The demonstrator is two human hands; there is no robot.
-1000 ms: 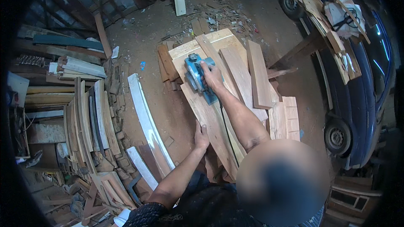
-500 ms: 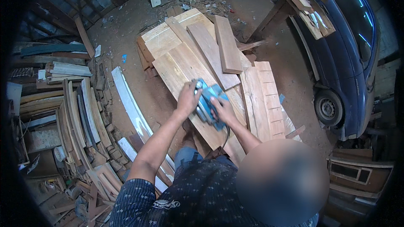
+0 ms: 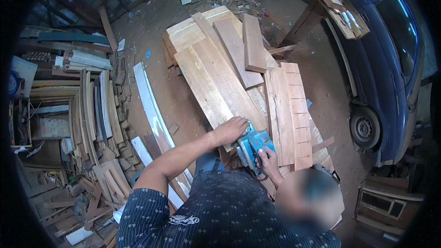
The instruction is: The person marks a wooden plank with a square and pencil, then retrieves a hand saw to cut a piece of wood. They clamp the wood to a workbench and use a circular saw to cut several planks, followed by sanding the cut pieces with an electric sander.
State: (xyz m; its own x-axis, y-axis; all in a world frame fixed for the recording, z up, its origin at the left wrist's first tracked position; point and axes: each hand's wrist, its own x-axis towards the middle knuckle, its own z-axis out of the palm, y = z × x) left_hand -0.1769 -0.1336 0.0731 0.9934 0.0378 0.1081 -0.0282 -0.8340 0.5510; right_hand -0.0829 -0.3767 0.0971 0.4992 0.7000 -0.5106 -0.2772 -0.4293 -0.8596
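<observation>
My left hand (image 3: 229,131) is closed on the front of a teal electric hand planer (image 3: 256,141), while my right hand (image 3: 269,160) grips its rear handle. The tool sits at the near end of two long pale boards (image 3: 209,78) lying side by side on the work pile, close to my body. Beside them on the right lie shorter reddish boards (image 3: 254,41) and a piece with evenly spaced cross cuts (image 3: 299,115). The planer's sole and the board just beneath it are hidden.
Long white boards (image 3: 149,96) lie on the floor (image 3: 333,156) left of the pile, beside stacked lumber (image 3: 94,105) and scrap. A dark blue car (image 3: 388,87) stands at the right, near a raised load of planks (image 3: 344,18). Wood chips litter the back floor.
My left hand has left the board's side edge and closed on the planer's front. Both hands and the planer have moved down the boards from the far end toward my body.
</observation>
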